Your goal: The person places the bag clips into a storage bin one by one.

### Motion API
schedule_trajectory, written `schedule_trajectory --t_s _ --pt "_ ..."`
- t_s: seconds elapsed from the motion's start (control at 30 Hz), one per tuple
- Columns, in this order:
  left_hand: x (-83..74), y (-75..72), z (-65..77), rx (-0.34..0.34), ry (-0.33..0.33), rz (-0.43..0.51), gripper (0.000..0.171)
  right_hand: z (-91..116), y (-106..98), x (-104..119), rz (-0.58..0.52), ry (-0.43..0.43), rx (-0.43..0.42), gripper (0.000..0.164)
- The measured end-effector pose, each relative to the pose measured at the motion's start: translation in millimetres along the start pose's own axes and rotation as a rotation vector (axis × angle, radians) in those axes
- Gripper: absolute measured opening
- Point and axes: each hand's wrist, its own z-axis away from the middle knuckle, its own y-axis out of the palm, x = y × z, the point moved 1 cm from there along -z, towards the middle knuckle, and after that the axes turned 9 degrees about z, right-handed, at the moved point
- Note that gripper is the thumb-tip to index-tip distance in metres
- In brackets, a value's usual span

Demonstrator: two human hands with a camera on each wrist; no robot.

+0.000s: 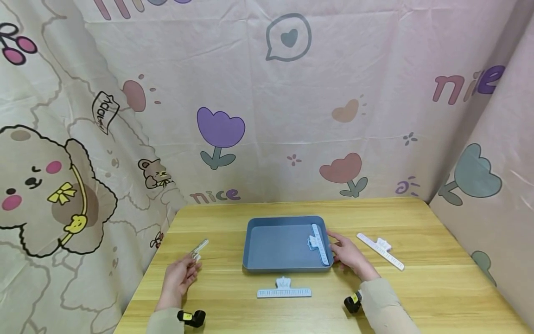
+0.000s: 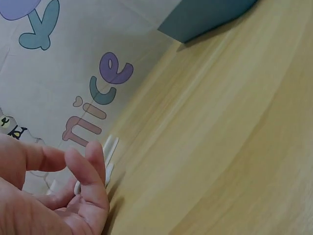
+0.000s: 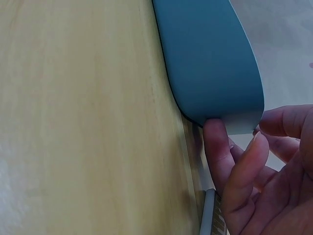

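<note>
My left hand (image 1: 180, 277) is at the left of the table, its fingers pinching a white ruler clip (image 1: 200, 248). In the left wrist view, the fingers (image 2: 88, 178) hide most of that clip. At the tray's right side, my right hand (image 1: 349, 253) touches the outer wall with its fingertips, fingers slightly bent. The blue-grey tray (image 1: 271, 269) lies flat on the table; its curved corner (image 3: 215, 93) fills the upper right wrist view. Inside the tray, along the right wall, lies a pale blue ruler clip (image 1: 319, 245) with a crown-shaped handle.
Another pale blue ruler clip (image 1: 284, 292) lies in front of the tray. A white ruler clip (image 1: 381, 251) rests slantwise right of my right hand. The wooden table (image 1: 225, 315) meets a printed curtain (image 1: 267, 139) at its back, with more curtain at both sides.
</note>
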Motion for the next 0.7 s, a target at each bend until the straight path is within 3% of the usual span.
schedule_trajectory --t_s 0.2,0.4,0.57,0.7 --pt "1.4 -1.2 -1.8 0.017 0.013 -0.082 0.047 -1.0 0.0 -0.3 0.002 0.013 0.003 0.049" --pt "0.5 2.0 -3.7 0.042 0.005 -0.070 0.045 -1.7 -0.5 0.1 -0.004 0.036 0.001 0.049" --pt "-0.2 3.9 -5.5 0.023 0.013 -0.085 0.041 -1.4 -0.5 0.2 -0.006 0.032 0.002 0.050" --pt "0.3 5.3 -6.9 -0.005 0.035 -0.150 0.038 -1.5 -0.4 -0.2 -0.014 0.034 0.006 0.049"
